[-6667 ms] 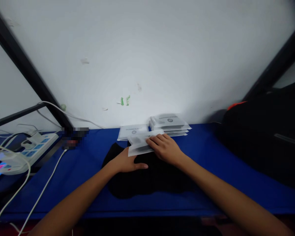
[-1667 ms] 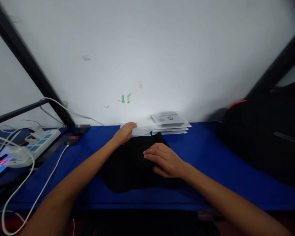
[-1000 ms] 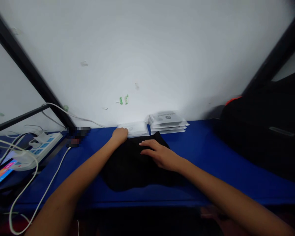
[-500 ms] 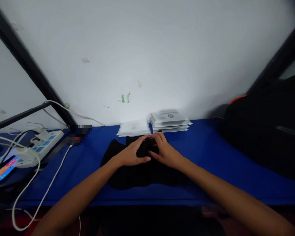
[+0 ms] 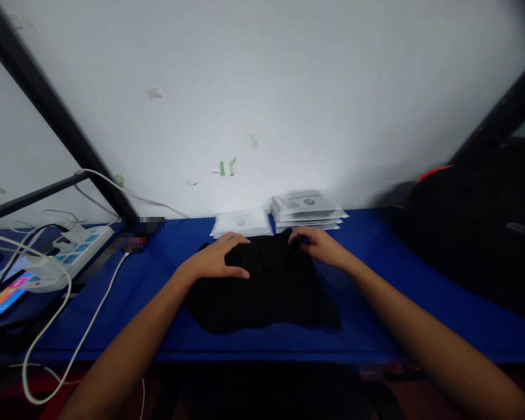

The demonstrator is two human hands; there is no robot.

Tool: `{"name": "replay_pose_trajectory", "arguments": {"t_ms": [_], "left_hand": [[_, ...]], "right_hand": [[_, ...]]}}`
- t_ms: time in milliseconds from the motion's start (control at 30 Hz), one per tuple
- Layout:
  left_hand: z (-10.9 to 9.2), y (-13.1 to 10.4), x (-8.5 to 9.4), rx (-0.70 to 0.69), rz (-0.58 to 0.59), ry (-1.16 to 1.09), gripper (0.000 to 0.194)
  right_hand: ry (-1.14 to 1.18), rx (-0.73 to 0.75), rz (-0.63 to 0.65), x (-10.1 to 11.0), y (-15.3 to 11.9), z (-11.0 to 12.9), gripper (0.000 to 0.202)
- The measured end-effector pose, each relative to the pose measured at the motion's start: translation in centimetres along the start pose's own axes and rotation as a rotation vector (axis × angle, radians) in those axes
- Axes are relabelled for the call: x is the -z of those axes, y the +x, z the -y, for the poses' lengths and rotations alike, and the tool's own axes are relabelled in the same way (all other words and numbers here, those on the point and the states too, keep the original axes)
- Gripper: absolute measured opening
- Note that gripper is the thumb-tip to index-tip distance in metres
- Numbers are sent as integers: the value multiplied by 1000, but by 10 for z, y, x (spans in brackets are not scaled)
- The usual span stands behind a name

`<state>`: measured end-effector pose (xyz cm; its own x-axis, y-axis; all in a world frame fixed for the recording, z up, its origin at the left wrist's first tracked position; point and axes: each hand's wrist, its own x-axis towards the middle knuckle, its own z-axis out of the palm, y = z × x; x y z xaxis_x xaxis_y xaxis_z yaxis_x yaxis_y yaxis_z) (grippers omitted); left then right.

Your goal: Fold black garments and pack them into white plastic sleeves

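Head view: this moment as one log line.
left hand: open over cloth | right hand: curled at cloth's far right corner, grip unclear | packets: beyond cloth, by wall

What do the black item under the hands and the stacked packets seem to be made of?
Black item: probably soft, matte fabric; it lies limp with a wavy edge.
Stacked packets: likely thin frosted plastic; they look cloudy, whitish and slightly see-through.

One head-worn camera looked forward and down.
From the near side of the blue table (image 5: 144,274), it faced the pale wall (image 5: 315,99), close enough for the left hand (image 5: 216,258) and right hand (image 5: 320,244) to fall near mid-frame.
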<state>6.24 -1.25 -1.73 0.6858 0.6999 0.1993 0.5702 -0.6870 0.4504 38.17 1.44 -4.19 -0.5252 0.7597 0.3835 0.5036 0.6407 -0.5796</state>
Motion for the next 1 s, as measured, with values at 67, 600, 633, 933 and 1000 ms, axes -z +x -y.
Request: {"name": "replay_pose_trajectory", "arguments": {"t_ms": [67, 600, 633, 933, 1000], "left_hand": [[0, 1, -9, 54, 74, 100, 83], [15, -14, 47, 124, -50, -78, 62], [19, -15, 48, 141, -31, -84, 63], [43, -9, 33, 275, 122, 31, 24], [46, -6, 30, 292, 36, 63, 17]], "right_hand": [[-9, -27, 4, -1, 1, -7, 42], [-126, -112, 70, 6, -3, -31, 39], [-140, -112, 69, 5, -3, -33, 39], [-196, -87, -5, 13, -2, -29, 39], [-175, -48, -38, 15, -2, -20, 35]]}}
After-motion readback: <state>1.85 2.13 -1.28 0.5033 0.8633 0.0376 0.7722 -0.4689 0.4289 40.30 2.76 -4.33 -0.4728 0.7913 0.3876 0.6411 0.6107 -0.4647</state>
